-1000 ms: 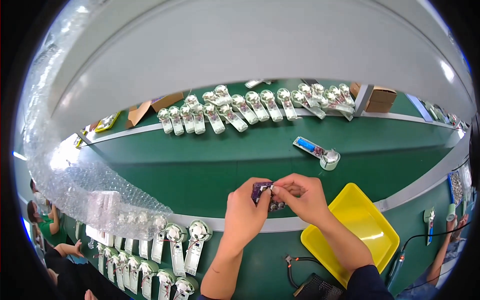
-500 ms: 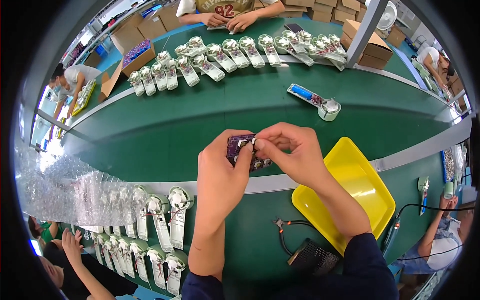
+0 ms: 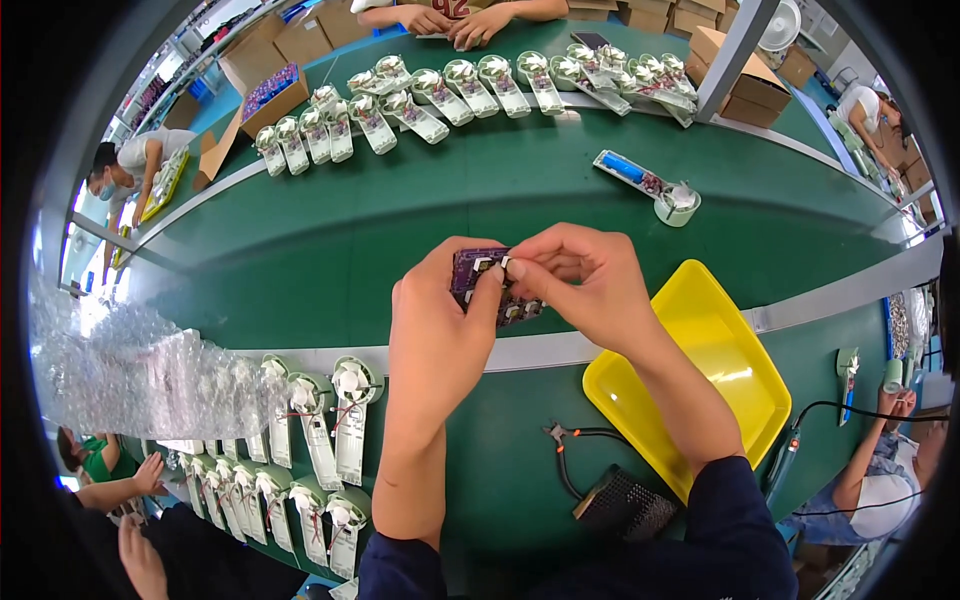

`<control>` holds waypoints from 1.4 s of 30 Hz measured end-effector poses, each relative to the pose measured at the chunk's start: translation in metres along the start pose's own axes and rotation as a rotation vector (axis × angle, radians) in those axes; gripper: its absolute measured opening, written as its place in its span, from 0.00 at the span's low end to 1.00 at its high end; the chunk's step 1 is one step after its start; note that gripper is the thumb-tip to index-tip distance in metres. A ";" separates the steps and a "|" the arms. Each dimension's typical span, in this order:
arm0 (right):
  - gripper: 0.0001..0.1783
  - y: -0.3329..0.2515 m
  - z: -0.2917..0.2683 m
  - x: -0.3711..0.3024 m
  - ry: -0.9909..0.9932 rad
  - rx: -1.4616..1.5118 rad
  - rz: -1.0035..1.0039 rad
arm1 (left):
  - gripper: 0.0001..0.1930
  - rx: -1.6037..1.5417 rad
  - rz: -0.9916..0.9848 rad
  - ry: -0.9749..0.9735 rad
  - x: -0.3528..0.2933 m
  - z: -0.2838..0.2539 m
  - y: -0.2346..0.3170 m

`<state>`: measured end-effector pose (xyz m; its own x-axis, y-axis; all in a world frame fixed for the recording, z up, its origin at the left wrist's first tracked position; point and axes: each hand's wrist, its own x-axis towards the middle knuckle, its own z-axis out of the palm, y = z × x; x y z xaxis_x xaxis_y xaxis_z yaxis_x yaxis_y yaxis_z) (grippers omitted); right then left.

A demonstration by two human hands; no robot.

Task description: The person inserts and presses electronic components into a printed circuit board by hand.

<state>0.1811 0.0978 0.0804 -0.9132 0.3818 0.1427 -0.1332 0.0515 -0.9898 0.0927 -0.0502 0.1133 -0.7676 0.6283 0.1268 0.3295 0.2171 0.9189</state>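
Beyond the far edge of the green table [image 3: 545, 38], a co-worker's tan shirt [image 3: 455, 8] bears large red digits, partly cut off at the top of the view; other lettering seems too small to read.

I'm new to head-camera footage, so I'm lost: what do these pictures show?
No machine here: just a person's bare hands, seen from above by a fisheye camera on their head, which bends straight edges. The left hand holds a purple circuit board; the right hand pinches a small white part at its edge. On the near green worktop lie a yellow tray, pliers and, at left, rows of pale devices. Beyond the metal rail lies an open device with a blue cylinder.
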 end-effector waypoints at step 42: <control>0.16 -0.009 -0.006 -0.004 0.227 -0.935 -1.031 | 0.07 -0.619 -0.180 -0.234 0.002 -0.010 -0.006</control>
<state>0.1881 0.1009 0.0892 -0.4708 -0.0685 0.8796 -0.3111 0.9458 -0.0929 0.0833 -0.0576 0.1117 -0.6187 0.7827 -0.0681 -0.2208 -0.0900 0.9712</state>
